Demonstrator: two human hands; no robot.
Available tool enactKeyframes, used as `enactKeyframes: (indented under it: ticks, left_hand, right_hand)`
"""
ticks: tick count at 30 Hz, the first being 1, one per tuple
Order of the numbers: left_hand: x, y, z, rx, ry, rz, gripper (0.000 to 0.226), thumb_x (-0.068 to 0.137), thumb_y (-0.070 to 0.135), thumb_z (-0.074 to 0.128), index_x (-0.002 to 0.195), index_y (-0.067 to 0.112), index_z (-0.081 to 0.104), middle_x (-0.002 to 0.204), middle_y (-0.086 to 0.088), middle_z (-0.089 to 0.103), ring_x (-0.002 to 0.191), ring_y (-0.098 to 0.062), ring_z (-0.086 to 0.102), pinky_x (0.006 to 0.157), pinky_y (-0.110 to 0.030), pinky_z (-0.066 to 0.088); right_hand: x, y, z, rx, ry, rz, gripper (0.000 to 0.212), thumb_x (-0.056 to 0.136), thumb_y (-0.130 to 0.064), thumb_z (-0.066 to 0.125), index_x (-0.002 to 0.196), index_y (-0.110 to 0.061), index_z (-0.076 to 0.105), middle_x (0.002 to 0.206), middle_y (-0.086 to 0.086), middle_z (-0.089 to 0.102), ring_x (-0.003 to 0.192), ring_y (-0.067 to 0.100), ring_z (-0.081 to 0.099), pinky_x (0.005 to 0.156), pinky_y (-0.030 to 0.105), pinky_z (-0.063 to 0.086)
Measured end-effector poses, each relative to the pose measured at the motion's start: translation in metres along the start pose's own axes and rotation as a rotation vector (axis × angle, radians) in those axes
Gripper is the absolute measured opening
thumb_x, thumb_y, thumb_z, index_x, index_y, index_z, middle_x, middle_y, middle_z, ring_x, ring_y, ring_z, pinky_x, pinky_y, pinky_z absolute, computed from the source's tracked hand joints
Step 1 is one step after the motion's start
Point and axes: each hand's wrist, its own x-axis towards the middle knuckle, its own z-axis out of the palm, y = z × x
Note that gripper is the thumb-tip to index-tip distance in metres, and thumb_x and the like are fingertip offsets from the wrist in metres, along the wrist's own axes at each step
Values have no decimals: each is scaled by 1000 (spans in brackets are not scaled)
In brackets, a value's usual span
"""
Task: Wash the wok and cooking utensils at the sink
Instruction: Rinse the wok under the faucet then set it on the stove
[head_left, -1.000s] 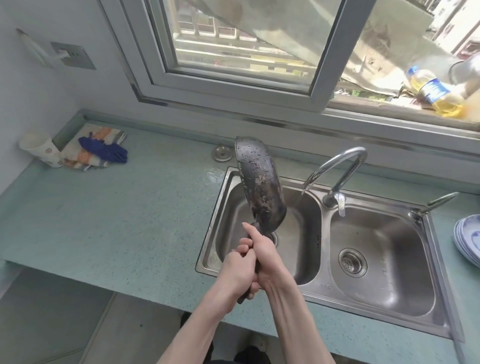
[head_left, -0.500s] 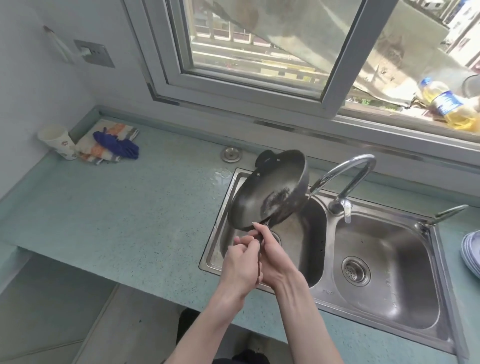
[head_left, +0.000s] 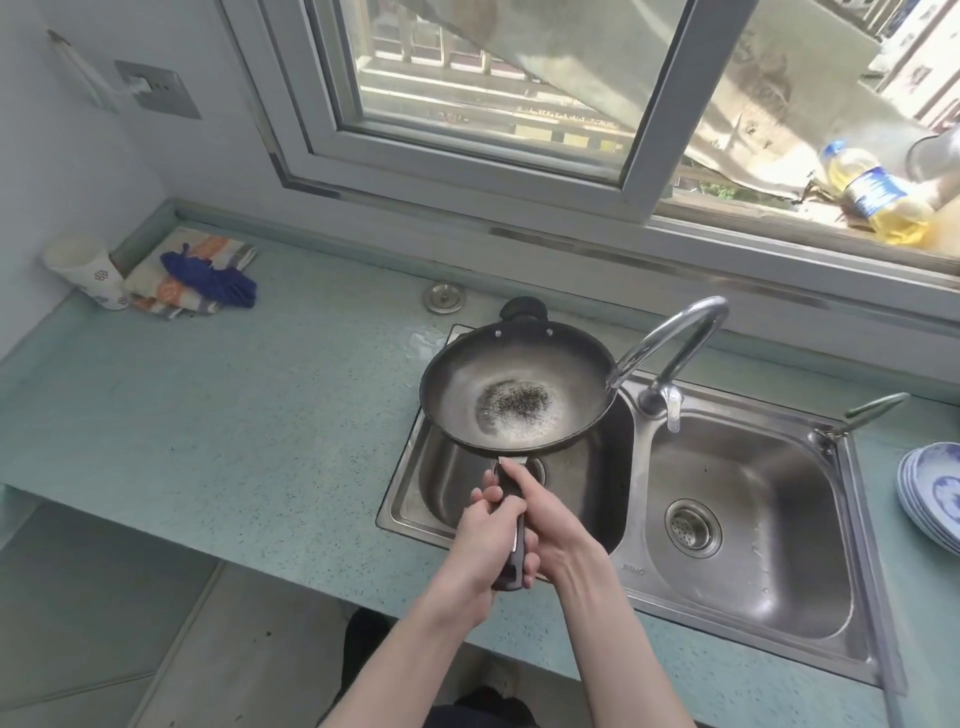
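A dark wok (head_left: 467, 384) hangs level above the left basin of the steel double sink (head_left: 748, 582), its open side up. Dark specks and a little water lie in its bottom. Both hands hold its long dark handle: my left hand (head_left: 480, 540) grips it lower down, my right hand (head_left: 545, 525) wraps it from the right with the thumb along the top. The curved tap (head_left: 675, 338) has its spout right at the wok's right rim. No other utensil shows in the sink.
A sink strainer plug (head_left: 444, 297) lies on the teal counter behind the wok. A paper cup (head_left: 88, 270) and folded cloths (head_left: 202, 278) sit at the far left. Stacked blue-and-white plates (head_left: 935, 493) are at the right edge. An oil bottle (head_left: 878, 195) lies on the window sill.
The wok has turned from standing on edge, underside towards me, to level with its inside facing up. Both hands kept hold of the handle throughout.
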Motion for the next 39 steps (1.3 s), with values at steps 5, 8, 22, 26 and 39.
enactKeyframes:
  ticks: [5, 8, 22, 26, 39]
  left_hand:
    - [10, -29, 5, 28, -13, -22, 39, 104, 36, 54, 74, 11, 54, 55, -8, 50, 41, -19, 48, 42, -26, 42]
    - [15, -51, 14, 141, 29, 86, 48, 106, 39, 46, 69, 9, 52, 54, -10, 48, 40, -22, 46, 46, -30, 39]
    - [35, -92, 14, 234, -8, 56, 41, 108, 35, 46, 91, 0, 61, 58, -11, 57, 48, -26, 60, 53, -40, 57]
    - [43, -86, 10, 104, -52, -61, 29, 105, 28, 51, 95, 1, 56, 61, -13, 58, 46, -24, 56, 44, -29, 46]
    - [41, -93, -9, 219, 133, 46, 47, 107, 42, 46, 79, 7, 57, 49, 1, 40, 39, -14, 34, 41, -26, 31]
  right_hand:
    - [4, -1, -15, -200, 154, -92, 25, 105, -28, 57, 102, -3, 62, 68, 7, 62, 70, 22, 70, 65, 29, 58]
    - [8, 2, -29, -358, 224, -182, 28, 108, -28, 52, 102, -2, 60, 68, 9, 63, 67, 24, 70, 57, 28, 55]
    - [16, 10, -65, -405, 251, -140, 32, 111, -29, 45, 94, -4, 56, 64, 10, 57, 64, 27, 61, 62, 33, 54]
    - [18, 12, -63, -484, 276, -135, 34, 109, -33, 49, 90, -7, 58, 63, 6, 61, 58, 20, 63, 52, 27, 49]
    - [10, 22, -76, -762, 267, -252, 37, 105, -40, 53, 96, -6, 64, 77, 2, 74, 65, 16, 63, 63, 26, 51]
